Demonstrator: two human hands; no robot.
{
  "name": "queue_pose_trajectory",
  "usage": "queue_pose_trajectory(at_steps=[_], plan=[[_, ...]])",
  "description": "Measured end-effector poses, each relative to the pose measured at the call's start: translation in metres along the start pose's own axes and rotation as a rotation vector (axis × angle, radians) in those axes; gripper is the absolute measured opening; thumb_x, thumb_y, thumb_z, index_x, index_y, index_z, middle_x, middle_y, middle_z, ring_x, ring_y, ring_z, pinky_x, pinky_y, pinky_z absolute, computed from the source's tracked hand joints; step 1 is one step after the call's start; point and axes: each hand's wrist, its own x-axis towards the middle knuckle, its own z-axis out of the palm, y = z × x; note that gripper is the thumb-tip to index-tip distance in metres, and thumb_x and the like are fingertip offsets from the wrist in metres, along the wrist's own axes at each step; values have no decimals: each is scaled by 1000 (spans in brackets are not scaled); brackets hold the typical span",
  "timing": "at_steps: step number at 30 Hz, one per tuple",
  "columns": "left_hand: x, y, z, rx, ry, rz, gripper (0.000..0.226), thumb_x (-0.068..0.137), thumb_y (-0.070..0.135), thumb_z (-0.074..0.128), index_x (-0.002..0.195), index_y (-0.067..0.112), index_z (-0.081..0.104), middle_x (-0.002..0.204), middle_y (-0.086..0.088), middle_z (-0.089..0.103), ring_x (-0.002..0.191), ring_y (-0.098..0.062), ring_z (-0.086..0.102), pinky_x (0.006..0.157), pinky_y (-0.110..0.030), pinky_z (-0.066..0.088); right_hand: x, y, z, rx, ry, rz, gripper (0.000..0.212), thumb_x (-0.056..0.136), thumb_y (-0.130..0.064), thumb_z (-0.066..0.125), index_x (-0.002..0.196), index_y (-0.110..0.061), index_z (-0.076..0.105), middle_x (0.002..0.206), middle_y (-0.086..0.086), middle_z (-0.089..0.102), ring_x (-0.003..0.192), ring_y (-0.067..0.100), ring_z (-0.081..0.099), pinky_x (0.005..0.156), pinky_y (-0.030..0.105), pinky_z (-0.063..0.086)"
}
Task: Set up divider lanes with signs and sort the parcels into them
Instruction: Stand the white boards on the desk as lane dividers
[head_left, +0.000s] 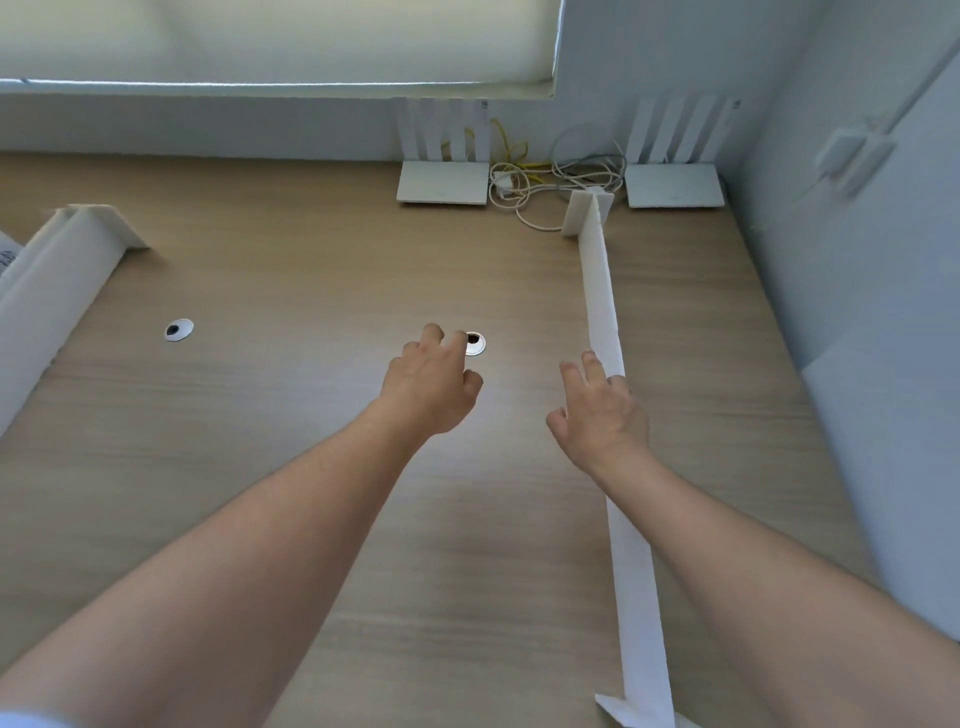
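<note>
Reaching forward over the desk (291, 415), both hands hold nothing. The left hand (431, 384) hangs above the wood with its fingers loosely curled, its fingertips just in front of a round cable hole (475, 344) with a white rim. The right hand (602, 410) is spread and relaxed, its fingers right beside a long white divider (605, 312); whether they touch it cannot be told. That divider stands on edge and runs from the near edge of the desk towards the back, with a small cross-piece foot at each end. A second white divider (57, 280) lies at the far left of the desk, slanted and well apart from the first, with some paper just showing beside it at the edge of view. Another cable hole (179, 330) sits between the left divider and the hands. At the back, against the wall, two white routers (444, 182) stand with a tangle of white and yellow cables (540, 179) between them.
</note>
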Motion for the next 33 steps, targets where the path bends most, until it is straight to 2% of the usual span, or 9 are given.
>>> queue_pose_trajectory(at_steps=[2, 5, 8, 10, 20, 24, 28, 31, 33], plan=[[-18, -15, -14, 2, 15, -27, 41, 99, 33, 46, 135, 14, 46, 131, -10, 46, 103, -35, 51, 79, -39, 41, -3, -26, -21, 22, 39, -49, 54, 96, -38, 49, 147, -21, 40, 162, 4, 30, 108, 33, 54, 74, 35, 38], [-48, -43, -36, -1, 35, -64, 42, 99, 35, 45, 136, 14, 48, 133, -10, 46, 106, -36, 52, 84, -41, 45, -14, -71, -48, 82, 61, -119, 53, 98, -48, 45, 145, -22, 44, 155, 3, 39, 117, 32, 55, 83, 38, 43], [-83, -78, -57, -8, 66, -93, 44, 99, 37, 44, 137, 15, 48, 135, -9, 47, 109, -36, 53, 90, -43, 47, -30, -122, -66, 116, 82, -209, 52, 96, -54, 42, 136, -22, 51, 135, 1, 53, 113, 30, 57, 87, 39, 47], [-108, -106, -71, -14, 87, -113, 44, 99, 38, 43, 137, 15, 48, 135, -9, 47, 110, -36, 53, 92, -44, 47, -44, -157, -76, 128, 86, -258, 56, 95, -57, 42, 136, -21, 53, 131, 2, 57, 113, 30, 59, 91, 41, 49], [-249, -277, -131, -28, 145, -188, 43, 99, 38, 42, 136, 16, 49, 133, -7, 48, 117, -33, 49, 92, -42, 45, -151, -347, -105, 97, 117, -369, 63, 95, -64, 40, 140, -22, 52, 140, 4, 54, 122, 33, 55, 97, 42, 47], [-300, -346, -153, -30, 152, -223, 45, 99, 42, 43, 136, 17, 50, 136, -6, 48, 122, -33, 48, 99, -44, 47, -184, -428, -114, 124, 119, -441, 63, 93, -66, 38, 137, -25, 54, 137, 3, 55, 120, 34, 57, 95, 42, 49], [-329, -414, -174, -5, 166, -268, 45, 100, 44, 42, 134, 19, 54, 138, -3, 49, 123, -33, 48, 102, -44, 45, -193, -503, -115, 79, 96, -546, 62, 94, -68, 34, 136, -28, 56, 133, 0, 56, 116, 32, 57, 90, 40, 46], [-332, -469, -181, 11, 180, -298, 46, 98, 45, 41, 134, 19, 55, 139, -3, 51, 124, -32, 49, 103, -45, 45, -183, -558, -103, 57, 64, -581, 61, 95, -68, 34, 138, -29, 54, 146, 1, 50, 123, 32, 51, 96, 42, 45], [-327, -506, -180, 36, 166, -321, 46, 99, 45, 40, 134, 20, 55, 138, -3, 51, 125, -32, 49, 104, -45, 43, -171, -595, -89, 56, 42, -595, 62, 94, -69, 34, 136, -29, 55, 145, 2, 50, 125, 32, 49, 97, 44, 46]])
